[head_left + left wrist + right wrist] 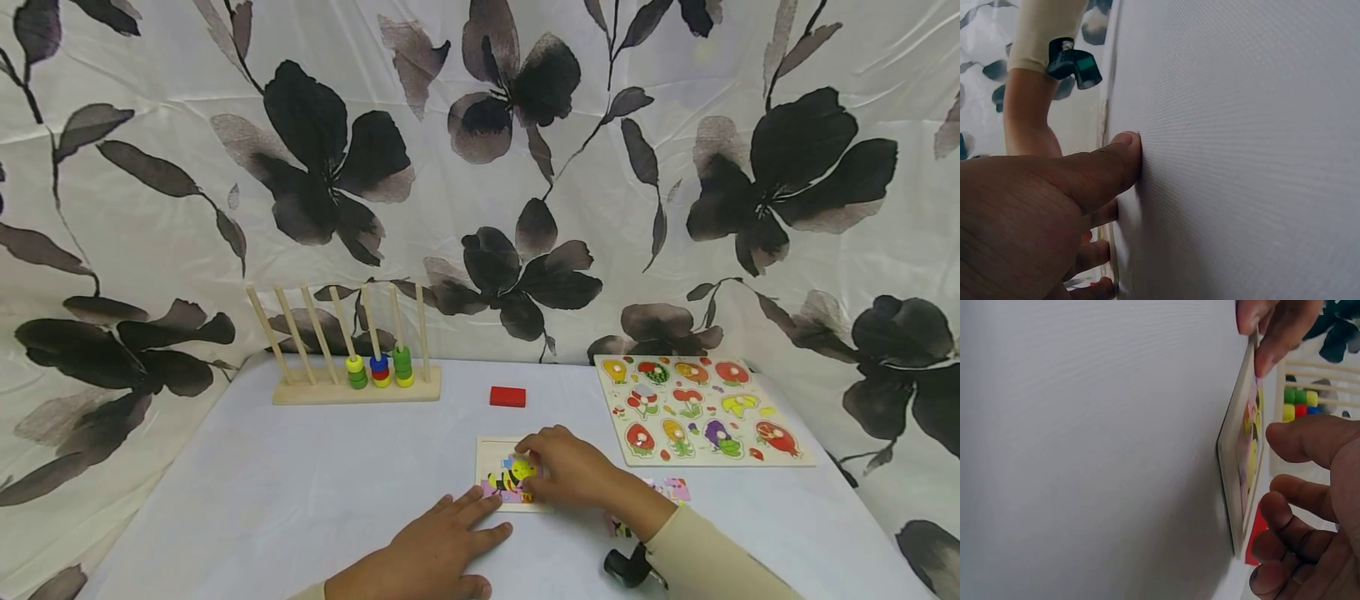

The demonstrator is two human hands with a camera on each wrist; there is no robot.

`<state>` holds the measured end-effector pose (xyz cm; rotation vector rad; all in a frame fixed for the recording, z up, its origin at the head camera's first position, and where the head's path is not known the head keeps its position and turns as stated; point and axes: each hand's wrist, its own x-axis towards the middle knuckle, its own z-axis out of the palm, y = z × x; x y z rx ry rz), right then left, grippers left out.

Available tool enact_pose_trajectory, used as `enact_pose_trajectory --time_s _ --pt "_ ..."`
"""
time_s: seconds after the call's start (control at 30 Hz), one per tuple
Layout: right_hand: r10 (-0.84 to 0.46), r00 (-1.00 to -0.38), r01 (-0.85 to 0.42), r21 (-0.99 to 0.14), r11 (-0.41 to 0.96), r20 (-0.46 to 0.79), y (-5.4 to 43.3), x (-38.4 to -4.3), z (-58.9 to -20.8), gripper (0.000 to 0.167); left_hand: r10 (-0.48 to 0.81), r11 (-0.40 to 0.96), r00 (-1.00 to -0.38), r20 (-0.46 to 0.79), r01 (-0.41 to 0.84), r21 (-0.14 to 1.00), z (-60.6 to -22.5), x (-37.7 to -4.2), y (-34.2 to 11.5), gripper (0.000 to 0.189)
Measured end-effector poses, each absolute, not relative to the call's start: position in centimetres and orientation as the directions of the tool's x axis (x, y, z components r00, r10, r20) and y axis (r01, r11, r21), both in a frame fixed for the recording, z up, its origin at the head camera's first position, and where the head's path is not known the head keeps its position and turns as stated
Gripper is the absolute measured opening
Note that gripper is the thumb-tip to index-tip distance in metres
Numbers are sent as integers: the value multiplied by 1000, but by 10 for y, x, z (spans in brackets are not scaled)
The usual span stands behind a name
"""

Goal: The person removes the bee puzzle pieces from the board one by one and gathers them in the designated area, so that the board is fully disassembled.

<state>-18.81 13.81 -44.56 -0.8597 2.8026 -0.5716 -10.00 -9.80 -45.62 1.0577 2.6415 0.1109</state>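
Note:
A small square wooden puzzle tray lies on the white table, with a bee picture made of jigsaw pieces inside its pale frame. My left hand lies flat with spread fingers, its fingertips at the tray's near left edge. In the left wrist view, the thumb rests on the tabletop. Over the tray's right side is my right hand, fingers bent downward. From the right wrist view, thumb and loosely curled fingers stand apart beside the tray, with nothing visible between them.
Loose puzzle pieces lie partly hidden beneath the right forearm. A red block sits behind the tray. At the back left stands a wooden peg rack with coloured rings; a fruit puzzle board lies at the right.

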Motion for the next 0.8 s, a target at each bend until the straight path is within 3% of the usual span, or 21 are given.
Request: enact_pose_trajectory --time_s 0.8 --pt "-552 -820 -457 -409 790 -151 123 -197 -445 42 678 734 -687 -260 649 199 -456 -101 -97 70"
